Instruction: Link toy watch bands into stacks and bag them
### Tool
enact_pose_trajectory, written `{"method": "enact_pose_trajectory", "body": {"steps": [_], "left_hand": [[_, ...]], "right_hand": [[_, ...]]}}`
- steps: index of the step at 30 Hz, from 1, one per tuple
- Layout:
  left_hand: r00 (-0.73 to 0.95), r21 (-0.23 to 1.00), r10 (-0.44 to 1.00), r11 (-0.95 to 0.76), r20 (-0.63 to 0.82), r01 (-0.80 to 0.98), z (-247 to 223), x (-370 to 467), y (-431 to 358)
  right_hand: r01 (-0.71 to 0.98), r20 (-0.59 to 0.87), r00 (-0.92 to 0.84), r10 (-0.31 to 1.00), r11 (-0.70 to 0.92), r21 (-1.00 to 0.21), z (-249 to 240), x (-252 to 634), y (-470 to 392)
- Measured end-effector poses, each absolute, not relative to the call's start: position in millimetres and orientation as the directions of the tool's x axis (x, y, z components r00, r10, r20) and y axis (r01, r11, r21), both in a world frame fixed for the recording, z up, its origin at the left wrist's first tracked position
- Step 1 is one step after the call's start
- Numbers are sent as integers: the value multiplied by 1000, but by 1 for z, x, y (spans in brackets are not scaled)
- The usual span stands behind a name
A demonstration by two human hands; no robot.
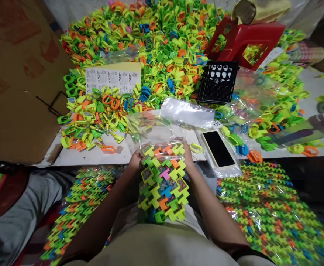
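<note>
A clear plastic bag (164, 184) packed with rows of yellow, green, orange, blue and pink plastic toy watches lies in front of my body at the table edge. My left hand (135, 160) grips the bag's upper left side, its fingers partly hidden behind the film. On the opposite side, my right hand (188, 154) is closed on the bag's upper right edge. The loose, see-through end of the bag (156, 127) spreads forward over the white table (117, 157). One yellow loop-shaped piece (196, 148) lies just right of my right hand.
A large heap of loose toy watches (162, 48) covers the table's back. A phone (218, 148), black plastic crate (219, 82), red stool (245, 40), label sheet (113, 78) and bottle (308, 129) stand around. A cardboard box (20, 81) is left; filled bags (272, 218) lie below.
</note>
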State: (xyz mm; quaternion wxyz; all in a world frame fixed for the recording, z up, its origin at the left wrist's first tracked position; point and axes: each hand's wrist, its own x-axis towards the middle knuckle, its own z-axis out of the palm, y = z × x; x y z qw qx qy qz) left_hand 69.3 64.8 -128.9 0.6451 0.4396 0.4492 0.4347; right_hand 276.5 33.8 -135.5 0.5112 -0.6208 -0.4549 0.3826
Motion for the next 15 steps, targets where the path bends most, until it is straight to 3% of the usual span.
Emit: {"method": "enact_pose_trajectory", "body": {"steps": [4, 9, 15], "left_hand": [[267, 951, 939, 266, -219, -156, -116, 64, 54], [273, 949, 935, 275, -227, -154, -116, 62, 47], [260, 959, 943, 248, -208, -134, -120, 65, 41]], "right_hand": [[137, -30, 206, 978, -59, -989, -120, 276, 25], [25, -166, 6, 986, -167, -986, -105, 278, 10], [112, -100, 93, 991, -110, -988, -103, 280, 12]]}}
